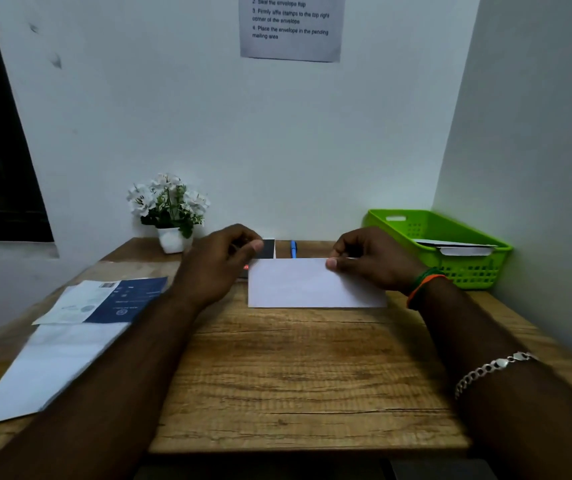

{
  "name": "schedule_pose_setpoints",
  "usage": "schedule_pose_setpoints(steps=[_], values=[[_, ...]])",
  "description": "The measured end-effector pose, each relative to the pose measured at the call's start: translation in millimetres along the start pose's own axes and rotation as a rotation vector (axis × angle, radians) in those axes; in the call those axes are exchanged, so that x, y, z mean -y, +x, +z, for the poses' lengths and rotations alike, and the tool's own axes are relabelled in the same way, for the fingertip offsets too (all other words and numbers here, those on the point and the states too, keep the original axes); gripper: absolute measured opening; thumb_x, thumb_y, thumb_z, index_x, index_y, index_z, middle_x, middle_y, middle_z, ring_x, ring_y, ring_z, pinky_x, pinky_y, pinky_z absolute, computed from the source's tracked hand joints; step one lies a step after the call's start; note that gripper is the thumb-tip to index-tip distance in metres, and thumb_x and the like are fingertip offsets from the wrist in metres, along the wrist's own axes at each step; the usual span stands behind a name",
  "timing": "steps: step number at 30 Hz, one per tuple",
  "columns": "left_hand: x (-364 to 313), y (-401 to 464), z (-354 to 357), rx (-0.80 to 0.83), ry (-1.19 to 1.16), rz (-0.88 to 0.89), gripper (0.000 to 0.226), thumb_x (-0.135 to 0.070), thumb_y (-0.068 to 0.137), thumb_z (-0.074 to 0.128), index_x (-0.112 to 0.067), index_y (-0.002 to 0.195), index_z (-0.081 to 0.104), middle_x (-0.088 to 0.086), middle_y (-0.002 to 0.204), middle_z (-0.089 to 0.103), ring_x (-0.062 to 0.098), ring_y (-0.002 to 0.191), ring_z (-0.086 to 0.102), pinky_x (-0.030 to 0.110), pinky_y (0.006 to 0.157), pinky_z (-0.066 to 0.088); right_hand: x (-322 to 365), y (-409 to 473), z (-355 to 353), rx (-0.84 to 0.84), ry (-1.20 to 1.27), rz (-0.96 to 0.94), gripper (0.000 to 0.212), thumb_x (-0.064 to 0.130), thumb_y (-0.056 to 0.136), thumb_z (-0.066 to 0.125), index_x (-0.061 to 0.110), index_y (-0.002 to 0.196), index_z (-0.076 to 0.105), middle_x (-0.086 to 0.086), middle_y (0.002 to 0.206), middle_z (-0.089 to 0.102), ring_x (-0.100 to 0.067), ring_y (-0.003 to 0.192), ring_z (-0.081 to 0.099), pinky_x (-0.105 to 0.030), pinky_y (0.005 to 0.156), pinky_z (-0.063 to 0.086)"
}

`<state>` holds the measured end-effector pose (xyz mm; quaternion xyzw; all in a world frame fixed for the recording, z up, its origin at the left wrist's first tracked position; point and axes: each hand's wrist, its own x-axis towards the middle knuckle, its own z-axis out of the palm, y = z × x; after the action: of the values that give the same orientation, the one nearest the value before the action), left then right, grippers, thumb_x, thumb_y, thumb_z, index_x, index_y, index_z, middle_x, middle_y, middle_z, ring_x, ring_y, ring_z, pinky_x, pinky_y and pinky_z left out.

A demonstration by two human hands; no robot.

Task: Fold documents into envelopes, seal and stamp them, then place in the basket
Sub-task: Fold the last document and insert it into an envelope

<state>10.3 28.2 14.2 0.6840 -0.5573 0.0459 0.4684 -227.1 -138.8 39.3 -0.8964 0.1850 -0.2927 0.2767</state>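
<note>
A white envelope (308,285) lies flat on the wooden desk (295,368), a little beyond its middle. My right hand (374,258) pinches the envelope's far right edge between thumb and fingers. My left hand (222,261) hovers at the envelope's far left corner with fingers curled, thumb and forefinger pinched together; what it holds, if anything, is too small to tell. A green plastic basket (398,220) stands at the back right with envelopes (457,247) inside. A stack of white sheets (42,368) and a blue-and-white printed document (104,299) lie at the left.
A small black object (269,248) and a blue pen (293,248) lie behind the envelope by the wall. A white pot of white flowers (170,209) stands at the back left. An instruction sheet (291,26) hangs on the wall. A side wall runs close on the right.
</note>
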Motion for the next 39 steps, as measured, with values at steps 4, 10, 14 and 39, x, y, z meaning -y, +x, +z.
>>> schedule_pose_setpoints(steps=[4, 10, 14, 39], values=[[-12, -1, 26, 0.075, 0.034, 0.048, 0.010, -0.040, 0.091, 0.070, -0.033, 0.088, 0.076, -0.018, 0.088, 0.074, 0.001, 0.092, 0.066, 0.040, 0.091, 0.055, 8, 3, 15, 0.014, 0.068, 0.018, 0.014, 0.017, 0.085, 0.080, 0.016, 0.073, 0.071, 0.003, 0.070, 0.067, -0.006, 0.067, 0.056, -0.023, 0.062, 0.044], [6, 5, 24, 0.087, -0.025, -0.041, 0.023, -0.031, 0.090, 0.076, -0.044, 0.072, 0.074, -0.028, 0.081, 0.072, -0.001, 0.090, 0.067, 0.038, 0.091, 0.054, -9, 1, 5, -0.013, 0.086, 0.108, 0.021, 0.012, 0.082, 0.082, -0.004, 0.075, 0.070, -0.002, 0.063, 0.062, -0.002, 0.057, 0.050, -0.014, 0.055, 0.041], [12, 4, 25, 0.155, -0.015, -0.084, 0.019, -0.031, 0.091, 0.075, -0.039, 0.073, 0.075, -0.031, 0.081, 0.071, -0.010, 0.086, 0.063, 0.033, 0.085, 0.049, -23, -2, -2, 0.034, 0.006, 0.186, 0.024, 0.014, 0.080, 0.083, -0.007, 0.083, 0.073, -0.009, 0.067, 0.066, -0.003, 0.055, 0.052, -0.017, 0.056, 0.042], [-16, -92, -83, 0.097, 0.109, -0.097, 0.007, -0.028, 0.094, 0.073, -0.025, 0.092, 0.078, -0.011, 0.090, 0.075, -0.002, 0.088, 0.067, 0.024, 0.080, 0.051, 84, -16, 62, 0.125, -0.197, -0.093, 0.011, 0.020, 0.084, 0.080, 0.028, 0.078, 0.078, 0.011, 0.080, 0.076, 0.007, 0.067, 0.065, -0.008, 0.064, 0.046]])
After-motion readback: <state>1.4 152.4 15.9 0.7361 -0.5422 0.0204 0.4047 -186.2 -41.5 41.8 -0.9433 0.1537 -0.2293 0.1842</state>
